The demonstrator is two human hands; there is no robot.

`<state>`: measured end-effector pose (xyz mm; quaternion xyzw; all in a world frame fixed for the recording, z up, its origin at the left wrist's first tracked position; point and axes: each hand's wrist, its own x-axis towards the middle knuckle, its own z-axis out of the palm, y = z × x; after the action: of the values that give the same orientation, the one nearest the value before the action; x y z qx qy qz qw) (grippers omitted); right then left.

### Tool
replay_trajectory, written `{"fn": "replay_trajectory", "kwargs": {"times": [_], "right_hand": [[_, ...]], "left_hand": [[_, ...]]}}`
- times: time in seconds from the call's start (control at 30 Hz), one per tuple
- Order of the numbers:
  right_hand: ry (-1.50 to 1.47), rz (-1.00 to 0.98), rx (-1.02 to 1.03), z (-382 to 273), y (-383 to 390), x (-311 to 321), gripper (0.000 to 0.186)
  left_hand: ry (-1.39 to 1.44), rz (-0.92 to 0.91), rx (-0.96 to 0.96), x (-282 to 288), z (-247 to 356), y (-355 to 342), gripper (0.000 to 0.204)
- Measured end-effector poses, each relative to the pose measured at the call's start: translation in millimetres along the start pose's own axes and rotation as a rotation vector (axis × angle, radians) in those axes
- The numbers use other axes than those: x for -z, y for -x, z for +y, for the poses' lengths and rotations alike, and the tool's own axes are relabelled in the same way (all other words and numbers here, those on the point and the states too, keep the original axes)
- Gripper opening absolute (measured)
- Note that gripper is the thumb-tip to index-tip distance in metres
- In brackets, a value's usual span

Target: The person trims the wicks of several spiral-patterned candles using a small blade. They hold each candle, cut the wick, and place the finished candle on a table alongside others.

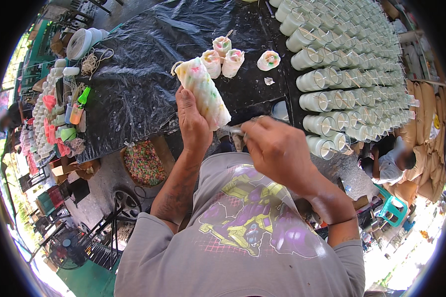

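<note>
Head view: a person's two hands at work over a dark tabletop [277, 29] partly spread with a creased black plastic sheet [134, 64]. The left hand [194, 121], its thumb along the near side, is closed around a speckled cylinder [203, 94] — white, flecked with pink, green and yellow — held tilted in front of the torso, a cord loop at its upper end. The right hand [277, 146], separate from the left, is closed on a thin implement [235, 129], too blurred to identify, at the cylinder's lower end; whether the two touch cannot be told. Beyond the held piece, three similar cylinders [223, 59] stand clustered, with a single cylinder [269, 60] to their right and a small white scrap [268, 80] just below it. Glass jars [339, 79], pale inside and bridged by sticks, fill the right side in close rows. At left lies a green-capped bottle [83, 95]; below the sheet's edge, a box [144, 163] holds multicoloured bits — individually too small to distinguish.
</note>
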<state>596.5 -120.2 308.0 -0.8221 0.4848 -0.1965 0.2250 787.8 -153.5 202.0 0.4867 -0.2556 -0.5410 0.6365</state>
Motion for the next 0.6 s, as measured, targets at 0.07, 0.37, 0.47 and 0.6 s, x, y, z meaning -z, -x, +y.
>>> {"fn": "replay_trajectory", "kwargs": {"times": [0.07,0.37,0.47,0.6], "right_hand": [[0.012,0.041,-0.067,2.3,-7.9,4.8,0.006],[-0.048,0.041,-0.068,-0.3,-3.8,-0.1,0.006],[0.001,0.03,-0.074,1.6,-3.5,-8.8,0.006],[-0.035,-0.062,-0.037,-9.7,11.1,-5.4,0.006]], "left_hand": [[-0.004,0.001,0.001,2.0,-0.4,-0.7,0.055],[0.049,-0.035,0.067,7.8,3.5,2.0,0.061],[0.038,-0.053,0.016,7.4,5.5,4.6,0.063],[0.062,-0.04,0.037,11.6,7.6,5.1,0.063]]}}
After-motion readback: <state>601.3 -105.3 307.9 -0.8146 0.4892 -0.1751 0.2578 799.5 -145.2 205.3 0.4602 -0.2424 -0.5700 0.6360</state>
